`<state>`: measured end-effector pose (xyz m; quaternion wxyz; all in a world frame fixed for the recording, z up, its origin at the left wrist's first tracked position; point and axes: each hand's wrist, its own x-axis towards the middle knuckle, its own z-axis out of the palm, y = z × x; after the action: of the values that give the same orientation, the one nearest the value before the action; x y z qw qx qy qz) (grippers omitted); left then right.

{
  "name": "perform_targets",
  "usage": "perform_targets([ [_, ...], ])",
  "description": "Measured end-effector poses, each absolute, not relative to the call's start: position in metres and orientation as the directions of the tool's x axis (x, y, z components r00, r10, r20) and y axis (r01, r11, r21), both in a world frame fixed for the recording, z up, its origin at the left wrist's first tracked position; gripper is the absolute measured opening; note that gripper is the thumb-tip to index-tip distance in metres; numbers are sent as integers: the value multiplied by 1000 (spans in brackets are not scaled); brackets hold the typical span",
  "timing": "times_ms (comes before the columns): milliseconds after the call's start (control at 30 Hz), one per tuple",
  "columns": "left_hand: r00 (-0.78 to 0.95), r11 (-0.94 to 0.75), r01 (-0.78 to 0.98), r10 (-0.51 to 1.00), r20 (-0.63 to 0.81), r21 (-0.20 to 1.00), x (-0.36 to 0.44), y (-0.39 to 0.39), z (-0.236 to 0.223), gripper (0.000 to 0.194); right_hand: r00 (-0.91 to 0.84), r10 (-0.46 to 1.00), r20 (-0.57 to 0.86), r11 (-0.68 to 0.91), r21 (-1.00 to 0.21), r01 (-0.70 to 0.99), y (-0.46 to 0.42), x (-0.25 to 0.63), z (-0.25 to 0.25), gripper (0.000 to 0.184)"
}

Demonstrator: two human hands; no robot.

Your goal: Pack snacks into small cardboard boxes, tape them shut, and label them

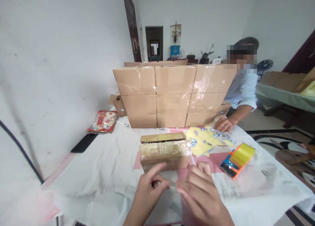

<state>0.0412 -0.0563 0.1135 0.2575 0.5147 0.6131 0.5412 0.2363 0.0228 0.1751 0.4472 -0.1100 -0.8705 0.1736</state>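
Observation:
Both hands are raised over the front of the table, close together. My left hand (150, 188) pinches with thumb and fingers, its index finger stretched toward the box. My right hand (200, 190) is closed, fingertips facing the left hand. A small whitish piece (172, 184) shows between the two hands, too blurred to name. Just beyond them lies a small cardboard box (157, 163), its top covered by shiny clear tape, with a dark gap along the rear flap. To the right, an orange and blue tape dispenser (237, 160) holds a yellowish roll.
Stacked cardboard boxes (172, 94) form a wall behind. A red-and-white packet (104, 121) and black flat object (84, 143) lie left. Another person's hand (224, 124) rests by small pieces on a yellow sheet (201, 140). A white cloth covers the table (98, 176).

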Motion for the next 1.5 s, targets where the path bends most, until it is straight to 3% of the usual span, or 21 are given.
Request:
perform_targets([
  [67, -361, -73, 399, 904, 230, 914, 24, -59, 111, 30, -434, 374, 819, 906, -423, -19, 14, 256, 177, 17],
  [133, -408, -68, 489, 863, 297, 870, 7, -64, 110, 17, -268, 458, 848, 869, -490, -63, 11, 273, 183, 13],
  [167, -435, -75, 518, 834, 338, 852, 0, -67, 109, 22, -250, 494, 832, 851, -523, -57, 12, 278, 188, 10],
  [233, -502, -82, 525, 774, 386, 847, -12, -70, 111, 33, -360, 551, 753, 802, -597, -22, 19, 281, 204, 10],
  [300, -600, -80, 503, 684, 415, 860, -22, -65, 117, 38, -547, 555, 627, 739, -674, -24, 30, 270, 223, 24],
  [400, -634, -147, 522, 592, 498, 840, -37, -41, 132, 29, -736, 501, 455, 610, -789, -72, 50, 233, 249, 35],
  [467, -597, -208, 510, 613, 518, 835, -47, -18, 137, 22, -808, 476, 348, 508, -858, -70, 64, 201, 259, 36],
  [567, -571, -235, 385, 699, 430, 893, -59, 11, 131, 28, -844, 489, 222, 403, -915, -7, 88, 148, 256, 35],
  [667, -563, -258, 281, 736, 376, 925, -64, 25, 112, 32, -844, 509, 169, 430, -899, 80, 111, 103, 233, 31],
  [833, -544, -302, 174, 764, 347, 937, -61, 25, 93, 35, -789, 583, 196, 513, -841, 170, 137, 72, 189, 17],
  [1067, -552, -268, 138, 778, 299, 953, -57, 23, 87, 41, -753, 625, 207, 545, -806, 230, 141, 77, 181, 15],
  [1400, -561, -257, 245, 749, 353, 935, -55, 9, 85, 44, -739, 637, 220, 553, -798, 239, 142, 76, 173, 19],
  [1500, -535, -296, 439, 672, 512, 848, -55, 1, 89, 34, -731, 638, 240, 579, -776, 250, 141, 76, 172, 19],
])
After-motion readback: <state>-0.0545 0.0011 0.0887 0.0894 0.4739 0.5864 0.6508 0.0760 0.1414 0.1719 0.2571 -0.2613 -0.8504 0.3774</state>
